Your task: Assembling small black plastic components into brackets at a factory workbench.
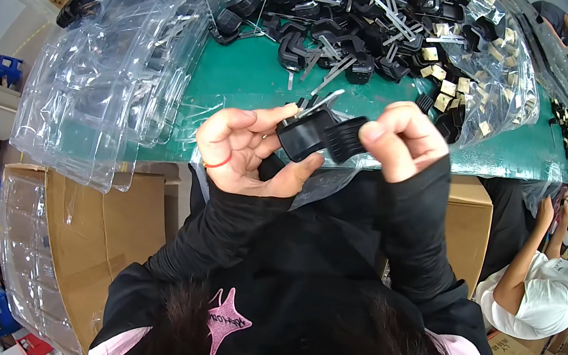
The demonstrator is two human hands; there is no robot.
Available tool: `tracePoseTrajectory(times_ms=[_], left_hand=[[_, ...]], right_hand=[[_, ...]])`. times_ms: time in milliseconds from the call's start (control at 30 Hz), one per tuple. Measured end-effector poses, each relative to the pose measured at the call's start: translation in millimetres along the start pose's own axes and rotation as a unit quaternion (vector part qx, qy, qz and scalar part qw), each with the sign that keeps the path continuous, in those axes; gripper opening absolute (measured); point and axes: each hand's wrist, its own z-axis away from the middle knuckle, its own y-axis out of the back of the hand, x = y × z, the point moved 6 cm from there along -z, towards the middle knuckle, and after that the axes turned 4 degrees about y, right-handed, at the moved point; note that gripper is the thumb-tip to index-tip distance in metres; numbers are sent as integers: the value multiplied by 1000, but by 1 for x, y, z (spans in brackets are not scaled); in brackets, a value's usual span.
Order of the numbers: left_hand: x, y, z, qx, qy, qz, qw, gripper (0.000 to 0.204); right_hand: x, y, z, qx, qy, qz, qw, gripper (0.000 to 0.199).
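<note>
My left hand [248, 146], palm up with a red band at the wrist, grips a glossy black plastic part [299, 135] that has a metal strip [327, 100] sticking up from it. Between the fingertips of my right hand [406, 141] is a ribbed black plastic piece [344, 139]. Its left edge meets or overlaps the glossy part; I cannot tell whether the two are joined. Both hands are just over the near edge of the green table [239, 85]. Beyond them lies a heap of similar black parts with metal strips [338, 22].
Stacked clear plastic trays [116, 62] stand on the left of the table. At the right lies a plastic bag [495, 85] with small tan-faced pieces. Cardboard boxes [107, 216] flank me below the table edge. A co-worker in a white shirt [541, 292] sits to the right.
</note>
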Motion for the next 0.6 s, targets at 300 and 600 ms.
tracePoseTrajectory(times_ms=[300,600], left_hand=[[4,-6,1,-28,-40,-28,998,75],[3,-6,3,-17,-30,-21,999,76]], right_hand=[[3,-11,0,-4,100,150,984,13],[-1,-12,1,-6,172,205,964,16]])
